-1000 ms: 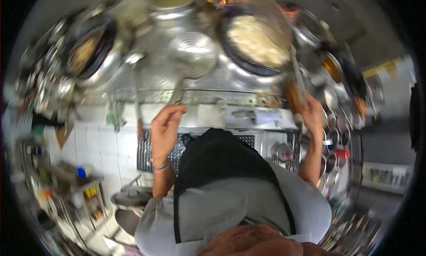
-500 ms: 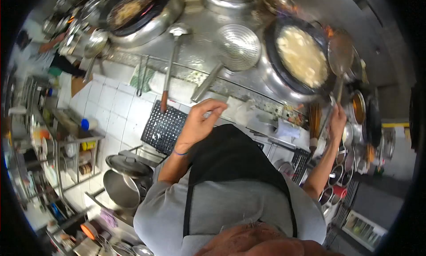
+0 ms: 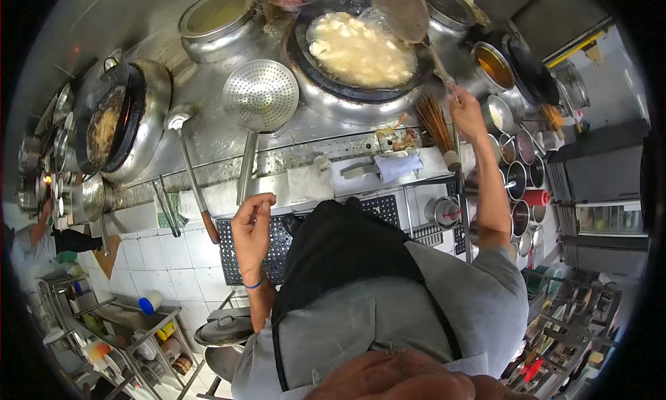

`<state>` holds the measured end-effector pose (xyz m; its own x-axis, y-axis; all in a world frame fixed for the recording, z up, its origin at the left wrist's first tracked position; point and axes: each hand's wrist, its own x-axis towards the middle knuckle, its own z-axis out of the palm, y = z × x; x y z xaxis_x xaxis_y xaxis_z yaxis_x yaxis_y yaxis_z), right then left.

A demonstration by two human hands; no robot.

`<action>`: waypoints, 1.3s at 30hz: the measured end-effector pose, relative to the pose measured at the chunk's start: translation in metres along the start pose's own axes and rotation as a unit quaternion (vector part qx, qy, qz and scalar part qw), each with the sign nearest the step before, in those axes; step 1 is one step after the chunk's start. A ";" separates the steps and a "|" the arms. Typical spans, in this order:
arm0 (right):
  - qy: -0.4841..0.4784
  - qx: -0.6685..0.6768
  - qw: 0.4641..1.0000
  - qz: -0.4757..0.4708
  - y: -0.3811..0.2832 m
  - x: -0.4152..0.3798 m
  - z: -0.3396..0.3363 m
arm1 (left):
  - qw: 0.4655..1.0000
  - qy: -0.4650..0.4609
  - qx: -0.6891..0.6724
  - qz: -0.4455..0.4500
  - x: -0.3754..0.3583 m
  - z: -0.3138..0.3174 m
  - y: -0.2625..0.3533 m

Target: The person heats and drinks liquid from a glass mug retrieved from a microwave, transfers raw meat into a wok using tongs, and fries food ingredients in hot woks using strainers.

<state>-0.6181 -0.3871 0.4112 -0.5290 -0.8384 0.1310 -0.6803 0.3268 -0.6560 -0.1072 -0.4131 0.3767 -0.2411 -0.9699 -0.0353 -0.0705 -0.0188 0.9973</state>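
Observation:
My right hand (image 3: 469,114) grips the handle of a large round brown skimmer (image 3: 401,11), whose head hangs over the far right side of a wok (image 3: 298,53). Pale pieces of food (image 3: 357,49) lie in bubbling liquid in that wok. My left hand (image 3: 251,237) is held in front of the stove edge, fingers curled in and nothing visible in them. Just beyond it rests the handle of a perforated metal strainer (image 3: 261,95), which lies on the stove top. Left of the strainer is a long ladle (image 3: 186,150) with a wooden grip.
A second wok (image 3: 107,126) with browned food stands at left. A bamboo brush (image 3: 436,126), a folded cloth (image 3: 399,165) and tongs (image 3: 166,206) lie along the stove edge. Several metal pots (image 3: 517,178) stand at right. Another person (image 3: 41,244) is at far left.
The view has turned, so the stove and woks appear farther left. The skimmer has come from beside the wok to over its far right side. My left hand stays curled.

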 end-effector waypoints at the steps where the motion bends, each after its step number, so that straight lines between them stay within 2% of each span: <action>1: 0.000 -0.010 1.000 0.008 -0.003 -0.002 -0.006 | 1.000 -0.002 0.001 -0.004 0.000 0.001 -0.002; 2: 0.000 -0.021 1.000 0.016 -0.003 -0.002 -0.011 | 1.000 -0.005 0.002 -0.006 0.000 0.002 -0.004; 4: -0.025 0.036 0.995 0.094 -0.004 -0.007 -0.013 | 1.000 -0.011 0.010 -0.003 0.002 0.004 -0.004; 6: -0.081 0.169 0.955 0.228 -0.012 -0.023 -0.006 | 0.999 -0.014 0.031 0.007 0.005 0.006 -0.002; 10: -0.124 0.369 0.873 0.295 -0.016 -0.032 0.013 | 0.999 -0.008 0.046 0.012 0.004 0.006 0.005; 13: -0.176 0.440 0.820 0.321 0.000 -0.006 0.027 | 1.000 -0.002 0.025 0.006 0.002 0.010 0.004; 14: -0.154 0.440 0.818 0.336 -0.003 0.000 0.035 | 1.000 -0.007 0.027 -0.008 0.002 0.010 0.003; 17: -0.217 0.454 0.798 0.331 0.008 0.002 0.022 | 0.997 -0.022 0.072 0.016 -0.002 0.009 0.005; 21: -0.272 0.453 0.782 0.331 0.006 0.011 0.020 | 1.000 0.024 -0.003 -0.005 -0.008 0.006 0.001; 22: -0.307 0.488 0.760 0.301 0.014 0.018 0.026 | 0.999 0.037 -0.013 -0.015 -0.007 0.009 0.001; 24: -0.308 0.511 0.747 0.293 0.020 0.021 0.035 | 0.998 0.045 -0.019 -0.025 -0.005 0.015 0.000; 26: -0.324 0.528 0.737 0.270 0.023 0.018 0.034 | 1.000 0.008 0.025 -0.005 -0.007 0.018 0.010; 29: -0.336 0.570 0.687 0.301 0.029 0.022 0.021 | 0.998 -0.007 0.046 0.045 0.001 0.031 0.012; 31: -0.330 0.579 0.686 0.292 0.031 0.029 0.034 | 0.996 -0.012 0.055 0.068 0.019 0.056 0.014; 33: -0.341 0.600 0.678 0.252 0.047 0.032 0.059 | 0.972 -0.074 0.121 0.190 0.052 0.098 0.025; 35: -0.315 0.686 0.610 0.242 0.049 0.022 0.071 | 0.918 -0.097 0.185 0.337 0.096 0.151 0.017; 37: -0.277 0.714 0.594 0.246 0.044 0.008 0.075 | 0.861 -0.040 0.230 0.452 0.132 0.206 0.015; 39: -0.263 0.718 0.605 0.224 0.047 -0.001 0.079 | 0.851 -0.025 0.284 0.441 0.153 0.246 0.016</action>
<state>-0.6092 -0.4053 0.3212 -0.0063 -0.9523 -0.3050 0.8124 0.1730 -0.5569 -0.3839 -0.5024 0.3717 -0.4814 -0.5347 0.6945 -0.2939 0.8449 0.4469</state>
